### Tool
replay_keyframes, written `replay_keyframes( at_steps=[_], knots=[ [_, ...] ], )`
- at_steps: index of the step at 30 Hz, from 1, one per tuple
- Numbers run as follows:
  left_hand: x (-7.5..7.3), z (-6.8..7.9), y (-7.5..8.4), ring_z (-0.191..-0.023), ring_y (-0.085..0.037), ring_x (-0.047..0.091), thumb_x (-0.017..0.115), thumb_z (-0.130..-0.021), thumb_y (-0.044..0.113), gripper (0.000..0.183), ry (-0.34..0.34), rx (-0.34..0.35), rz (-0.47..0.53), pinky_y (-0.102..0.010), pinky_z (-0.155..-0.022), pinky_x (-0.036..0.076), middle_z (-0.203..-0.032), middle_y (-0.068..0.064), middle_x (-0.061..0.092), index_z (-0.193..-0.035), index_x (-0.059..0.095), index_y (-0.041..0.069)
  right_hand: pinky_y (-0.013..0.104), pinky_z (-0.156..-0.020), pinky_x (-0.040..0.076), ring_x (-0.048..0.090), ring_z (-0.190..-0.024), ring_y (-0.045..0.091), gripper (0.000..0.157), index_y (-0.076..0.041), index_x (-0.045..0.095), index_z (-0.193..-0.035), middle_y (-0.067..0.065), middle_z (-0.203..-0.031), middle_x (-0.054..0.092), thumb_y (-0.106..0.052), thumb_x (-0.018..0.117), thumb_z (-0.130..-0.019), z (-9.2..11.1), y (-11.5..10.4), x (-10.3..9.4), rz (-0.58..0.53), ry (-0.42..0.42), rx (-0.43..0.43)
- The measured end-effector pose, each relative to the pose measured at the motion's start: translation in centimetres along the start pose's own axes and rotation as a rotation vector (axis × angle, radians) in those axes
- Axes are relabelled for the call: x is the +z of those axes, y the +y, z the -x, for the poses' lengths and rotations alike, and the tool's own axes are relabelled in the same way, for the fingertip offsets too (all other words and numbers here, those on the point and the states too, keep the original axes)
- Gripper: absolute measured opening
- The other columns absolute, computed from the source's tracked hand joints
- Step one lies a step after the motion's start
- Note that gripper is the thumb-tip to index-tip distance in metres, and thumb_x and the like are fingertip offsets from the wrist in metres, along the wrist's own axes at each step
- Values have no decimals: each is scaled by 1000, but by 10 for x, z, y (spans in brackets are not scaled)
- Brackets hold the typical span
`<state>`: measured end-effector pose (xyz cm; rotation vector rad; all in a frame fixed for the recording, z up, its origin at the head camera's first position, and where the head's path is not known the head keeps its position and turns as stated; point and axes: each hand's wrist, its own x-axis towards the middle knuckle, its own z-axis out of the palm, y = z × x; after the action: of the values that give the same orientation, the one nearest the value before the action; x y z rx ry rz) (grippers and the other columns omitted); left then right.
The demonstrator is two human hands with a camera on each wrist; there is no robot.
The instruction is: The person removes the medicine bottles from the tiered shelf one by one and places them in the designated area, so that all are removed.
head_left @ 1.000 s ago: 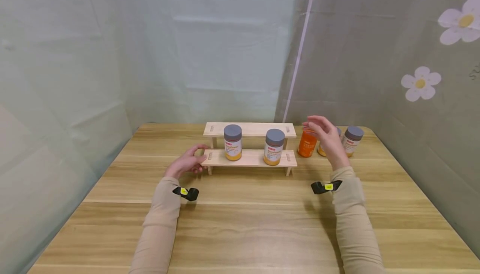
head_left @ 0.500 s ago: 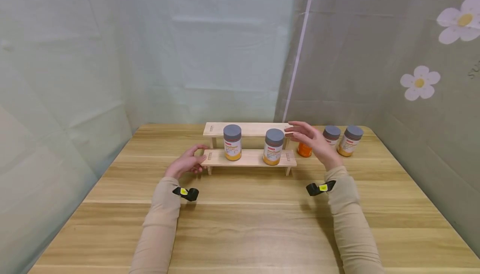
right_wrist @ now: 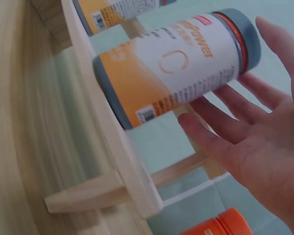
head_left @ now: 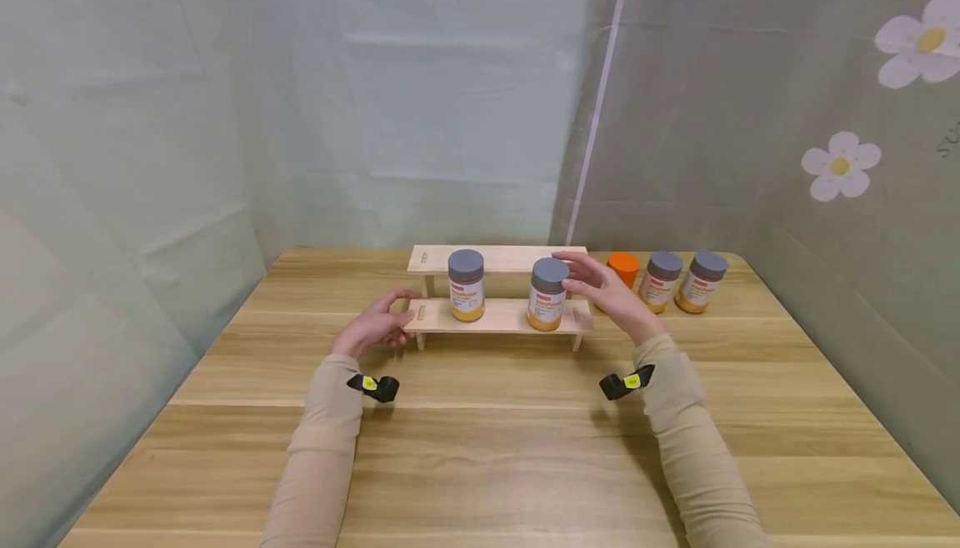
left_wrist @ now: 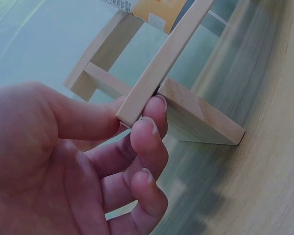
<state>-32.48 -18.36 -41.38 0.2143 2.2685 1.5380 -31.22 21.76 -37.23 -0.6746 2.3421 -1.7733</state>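
Wooden rack (head_left: 498, 316): two tiers, upright on the surface (head_left: 480, 440); its lower board carries two grey-capped jars. Left hand (head_left: 372, 326): I pinch the left end of that board between thumb and fingertips, as a second ago. Right hand (head_left: 609, 295): since then I have brought it across from over the orange container (head_left: 622, 270) to the right jar (head_left: 547, 305); it is partly spread, fingers loosely bent, behind and beside the jar, with nothing gripped. I judge this to be the approach to a grasp, with the rack steadied. Both jars stand upright and unshifted, the left jar (head_left: 467, 291) well apart from my fingers. Beyond the rack's right end, the second spare jar (head_left: 661, 286) and the outermost jar (head_left: 702, 285) are now uncovered, the orange container partly masked by my hand; only the head view includes this whole row. Leg (left_wrist: 201, 112): the left wrist view shows my fingertips curled under the board beside it, hidden from above. Lid (right_wrist: 247, 39): the right wrist view places my thumb just beside it; fingertip contact I cannot confirm. Barcode (right_wrist: 146, 114): legible as such in that view alone, near the right jar's base.
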Motion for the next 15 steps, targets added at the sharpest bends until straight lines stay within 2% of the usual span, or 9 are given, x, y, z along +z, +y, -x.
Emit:
replay_keyframes(
  at_steps=[6, 11, 15],
  knots=[
    [1, 0, -1, -58, -8, 55, 45, -102, 14, 51, -4, -4, 0, -22, -54, 43, -71, 0, 62, -149, 24, 11, 51, -112, 33, 44, -133, 29, 52, -17, 38, -148, 15, -148, 44, -23, 55, -99, -2, 0, 6, -6, -19, 18],
    [0, 0, 0, -58, -7, 55, 44, -103, 15, 51, -2, -2, -3, -22, -54, 43, -70, 1, 62, -149, 23, 11, 42, -107, 40, 51, -124, 17, 50, -19, 41, -147, 12, -144, 47, -23, 56, -99, -3, 1, 6, 14, -2, 12],
    [0, 1, 1, -57, -7, 55, 44, -103, 15, 51, -4, -4, 0, -22, -54, 43, -70, 1, 62, -149, 23, 11, 36, -100, 45, 54, -116, 17, 50, -16, 42, -145, 14, -139, 50, -22, 58, -98, -3, 1, 6, 37, 17, 1]
  ],
)
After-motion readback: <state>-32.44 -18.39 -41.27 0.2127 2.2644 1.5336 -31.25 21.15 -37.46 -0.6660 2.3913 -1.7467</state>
